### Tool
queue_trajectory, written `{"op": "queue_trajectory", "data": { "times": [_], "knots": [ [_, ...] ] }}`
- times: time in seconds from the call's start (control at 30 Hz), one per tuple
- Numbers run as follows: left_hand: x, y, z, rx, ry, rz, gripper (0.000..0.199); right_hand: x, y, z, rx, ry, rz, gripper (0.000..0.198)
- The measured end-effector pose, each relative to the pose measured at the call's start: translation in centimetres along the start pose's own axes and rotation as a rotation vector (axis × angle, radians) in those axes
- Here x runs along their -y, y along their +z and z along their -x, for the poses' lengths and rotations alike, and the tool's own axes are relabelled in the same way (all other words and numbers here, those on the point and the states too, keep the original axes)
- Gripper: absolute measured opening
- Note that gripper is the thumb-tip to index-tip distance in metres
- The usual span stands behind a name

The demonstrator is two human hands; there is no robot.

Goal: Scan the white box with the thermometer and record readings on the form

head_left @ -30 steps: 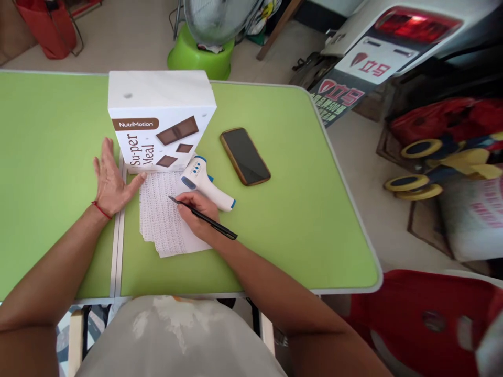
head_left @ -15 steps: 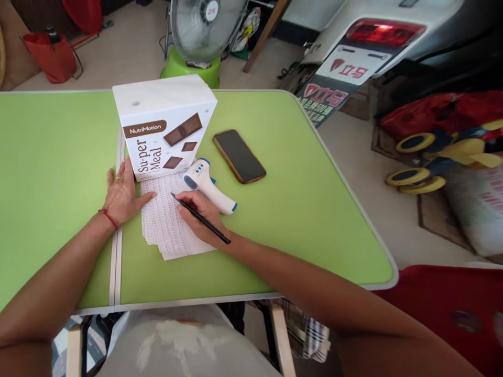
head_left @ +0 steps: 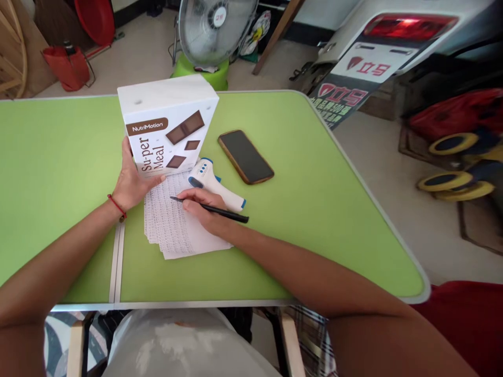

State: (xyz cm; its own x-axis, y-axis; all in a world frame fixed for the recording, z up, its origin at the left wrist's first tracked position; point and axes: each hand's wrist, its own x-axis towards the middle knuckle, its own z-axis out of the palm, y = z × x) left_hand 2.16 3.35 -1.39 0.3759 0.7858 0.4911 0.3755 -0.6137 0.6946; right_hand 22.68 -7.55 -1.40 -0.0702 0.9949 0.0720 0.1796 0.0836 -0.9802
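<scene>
My right hand (head_left: 204, 207) pinches a black pen (head_left: 223, 212), its tip over printed or written sheets of paper (head_left: 168, 220) lying on the green table. My left hand (head_left: 135, 178) is round the lower left corner of a white NutriMotion box (head_left: 171, 131), thumb along its bottom front edge and fingers partly hidden behind its side. The box stands upright at the top of the papers. Just beyond my right hand lies a white and blue infrared thermometer (head_left: 222, 192). A smartphone (head_left: 247, 157) in a brown case rests to the right of it.
The green folding table (head_left: 314, 209) has a metal rim and a seam left of the papers. Behind it are a fan (head_left: 216, 31) on a green stool, a red bag (head_left: 68, 68) and a white scooter (head_left: 396, 47). Yellow-and-blue wheels (head_left: 451, 162) are at right.
My left hand has moved from lying beside the box to gripping its lower left corner. The pen has tilted flatter in my right hand. The view has shifted slightly.
</scene>
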Motion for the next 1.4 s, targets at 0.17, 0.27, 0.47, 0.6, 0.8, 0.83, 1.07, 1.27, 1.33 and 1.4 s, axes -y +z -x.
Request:
{"op": "queue_trajectory", "data": {
  "times": [0.17, 0.27, 0.47, 0.6, 0.8, 0.83, 1.07, 1.27, 1.33, 1.4],
  "knots": [
    [0.2, -0.3, -0.3, 0.012, -0.026, 0.046, 0.08, -0.3, 0.3, 0.5, 0.009, -0.11, 0.047, 0.014],
    [0.4, -1.2, -0.4, 0.056, -0.039, 0.055, 0.077, -0.2, 0.2, 0.5, 0.014, -0.138, 0.084, 0.013],
    [0.4, -2.4, -0.7, 0.119, -0.061, 0.002, 0.07, -0.4, 0.3, 0.3, -0.047, -0.161, 0.07, 0.013],
    [-0.1, -2.2, -0.2, 0.127, -0.083, -0.04, 0.064, -0.6, 0.4, 0.3, -0.07, -0.163, 0.071, 0.012],
    [-1.6, -2.0, 2.2, -0.308, -0.1, -0.172, 0.05, -0.3, 0.4, 0.3, -0.075, -0.13, 0.03, 0.011],
    [-2.1, -2.2, 2.4, -0.392, -0.019, -0.15, 0.039, -0.2, 0.3, 0.3, -0.067, -0.12, 0.024, 0.01],
    [-4.9, -1.8, 2.8, 0.11, 0.471, -0.23, 0.015, 0.0, 0.2, 0.3, -0.062, -0.073, -0.026, 0.01],
    [-4.4, -1.9, 2.9, 0.179, 0.242, -0.34, 0.027, 0.5, 0.0, 0.5, -0.075, -0.011, -0.045, 0.008],
    [-4.3, -2.1, 2.7, 0.176, 0.166, -0.313, 0.029, 0.7, -0.1, 0.4, -0.076, -0.003, -0.027, 0.007],
    [-4.2, -2.2, 2.5, 0.195, 0.1, -0.288, 0.033, 0.8, 0.0, 0.3, -0.09, -0.007, -0.013, 0.008]
  ]
}}
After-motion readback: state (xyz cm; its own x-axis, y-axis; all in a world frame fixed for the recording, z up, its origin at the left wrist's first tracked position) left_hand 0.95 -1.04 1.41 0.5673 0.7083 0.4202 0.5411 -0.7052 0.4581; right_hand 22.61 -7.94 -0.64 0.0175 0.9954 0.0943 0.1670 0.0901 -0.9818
